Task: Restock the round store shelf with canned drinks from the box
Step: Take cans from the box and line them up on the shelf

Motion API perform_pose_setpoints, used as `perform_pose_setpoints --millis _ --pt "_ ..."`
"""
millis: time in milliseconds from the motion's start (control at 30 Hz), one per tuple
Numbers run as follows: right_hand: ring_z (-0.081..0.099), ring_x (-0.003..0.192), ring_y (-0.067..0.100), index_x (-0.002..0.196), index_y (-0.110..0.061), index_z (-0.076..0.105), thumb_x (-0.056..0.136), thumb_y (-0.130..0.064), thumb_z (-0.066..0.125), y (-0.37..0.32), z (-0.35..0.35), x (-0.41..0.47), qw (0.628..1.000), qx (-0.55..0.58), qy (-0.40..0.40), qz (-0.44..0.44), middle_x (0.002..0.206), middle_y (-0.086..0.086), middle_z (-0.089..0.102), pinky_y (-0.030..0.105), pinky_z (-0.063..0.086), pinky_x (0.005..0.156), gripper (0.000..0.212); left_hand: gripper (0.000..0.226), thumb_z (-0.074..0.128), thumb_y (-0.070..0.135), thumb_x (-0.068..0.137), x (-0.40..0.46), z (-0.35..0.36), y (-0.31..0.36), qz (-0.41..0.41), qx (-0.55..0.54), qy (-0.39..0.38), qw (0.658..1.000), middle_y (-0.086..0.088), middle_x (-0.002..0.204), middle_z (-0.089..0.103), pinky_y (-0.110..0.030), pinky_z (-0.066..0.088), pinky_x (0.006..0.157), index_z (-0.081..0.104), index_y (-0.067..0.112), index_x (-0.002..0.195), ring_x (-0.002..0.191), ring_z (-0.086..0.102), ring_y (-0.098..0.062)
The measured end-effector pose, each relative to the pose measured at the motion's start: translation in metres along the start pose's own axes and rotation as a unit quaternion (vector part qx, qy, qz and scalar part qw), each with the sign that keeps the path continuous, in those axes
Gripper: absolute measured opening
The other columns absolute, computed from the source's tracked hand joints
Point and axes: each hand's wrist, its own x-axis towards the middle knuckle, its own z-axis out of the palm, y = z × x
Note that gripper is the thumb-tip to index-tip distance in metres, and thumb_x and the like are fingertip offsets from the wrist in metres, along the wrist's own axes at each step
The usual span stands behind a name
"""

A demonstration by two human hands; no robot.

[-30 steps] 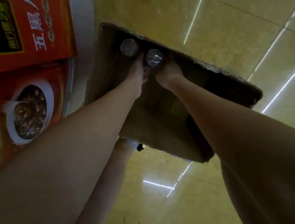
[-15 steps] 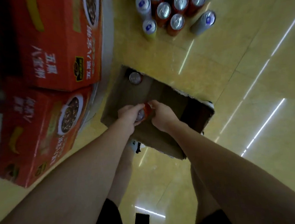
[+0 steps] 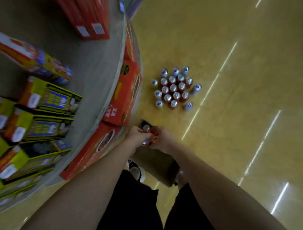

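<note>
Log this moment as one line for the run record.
phase: lifting cans from brown cardboard box | left hand: grips red drink cans | right hand: grips same cans | round grey shelf: not reached | floor can cluster: standing

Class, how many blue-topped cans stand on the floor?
8 blue-topped cans: three along the group's far edge, three down the side nearest the shelf, two on the opposite side. None looks hidden.
</note>
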Motion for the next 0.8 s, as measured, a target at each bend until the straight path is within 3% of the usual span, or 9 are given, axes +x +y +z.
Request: perform_pose_setpoints --millis 133,233,333,500,567,667,733,800 --pt "0.061 0.102 0.026 0.119 -0.016 0.059 0.072 -0.032 0.08 -0.055 -0.044 -0.053 0.997 -0.012 0.049 -0.062 0.113 0.007 0.063 0.032 0.046 0.082 0.054 0.032 0.084 0.018 0.07 -0.076 -0.043 0.057 0.076 0.008 0.018 0.997 0.002 0.076 0.057 -0.023 0.044 0.062 0.058 0.014 0.088 0.078 0.058 -0.016" --pt "0.064 0.094 0.023 0.111 -0.019 0.061 0.067 -0.044 0.08 -0.091 -0.074 -0.079 0.99 -0.026 0.077 -0.116 0.105 0.006 0.065 0.029 0.045 0.069 0.054 0.035 0.087 0.024 0.063 -0.122 -0.078 0.094 0.124 0.04 0.047 0.99 -0.002 0.072 0.059 -0.025 0.045 0.059 0.061 0.011 0.083 0.071 0.057 -0.017" --pt "0.062 0.102 0.027 0.121 -0.017 0.059 0.069 -0.034 0.081 -0.13 -0.104 -0.098 0.979 -0.068 0.08 -0.176 0.113 0.008 0.065 0.027 0.04 0.073 0.059 0.046 0.09 0.035 0.052 -0.16 -0.11 0.12 0.163 0.065 0.075 0.982 -0.005 0.068 0.063 -0.03 0.047 0.06 0.069 0.005 0.081 0.067 0.06 -0.019" --pt "0.057 0.092 0.012 0.128 -0.019 0.053 0.067 -0.026 0.085 -0.192 -0.143 -0.125 0.966 -0.109 0.058 -0.227 0.105 -0.007 0.058 0.023 0.041 0.071 0.07 0.039 0.09 0.016 0.059 -0.233 -0.155 0.166 0.238 0.109 0.062 0.963 -0.006 0.073 0.063 -0.019 0.045 0.052 0.071 0.004 0.091 0.066 0.058 -0.015" --pt "0.062 0.095 0.016 0.128 -0.018 0.052 0.06 -0.026 0.088 -0.215 -0.15 -0.132 0.963 -0.091 0.066 -0.244 0.107 -0.004 0.063 0.029 0.049 0.072 0.078 0.041 0.09 0.016 0.06 -0.256 -0.173 0.185 0.257 0.132 0.053 0.956 -0.004 0.075 0.064 -0.019 0.045 0.052 0.071 0.008 0.096 0.066 0.058 -0.013" --pt "0.061 0.098 0.016 0.123 -0.017 0.051 0.051 -0.025 0.087 -0.243 -0.158 -0.143 0.952 -0.048 0.119 -0.278 0.11 0.0 0.063 0.028 0.048 0.072 0.081 0.037 0.091 0.019 0.059 -0.281 -0.201 0.211 0.3 0.131 0.057 0.943 -0.002 0.073 0.063 -0.025 0.047 0.057 0.069 0.013 0.088 0.068 0.059 -0.014" --pt "0.061 0.098 0.017 0.113 -0.022 0.05 0.052 -0.015 0.09 -0.259 -0.164 -0.148 0.947 -0.006 0.15 -0.285 0.108 0.002 0.062 0.028 0.051 0.071 0.073 0.04 0.092 0.025 0.058 -0.296 -0.22 0.226 0.33 0.131 0.086 0.931 -0.002 0.076 0.065 -0.03 0.051 0.058 0.069 0.013 0.088 0.07 0.06 -0.014" --pt "0.061 0.101 0.019 0.115 -0.022 0.048 0.057 -0.011 0.091 -0.277 -0.169 -0.156 0.943 0.024 0.154 -0.294 0.111 0.003 0.061 0.032 0.053 0.074 0.074 0.048 0.091 0.034 0.058 -0.311 -0.24 0.238 0.344 0.139 0.117 0.921 -0.002 0.079 0.063 -0.034 0.056 0.058 0.068 0.011 0.092 0.071 0.061 -0.017"
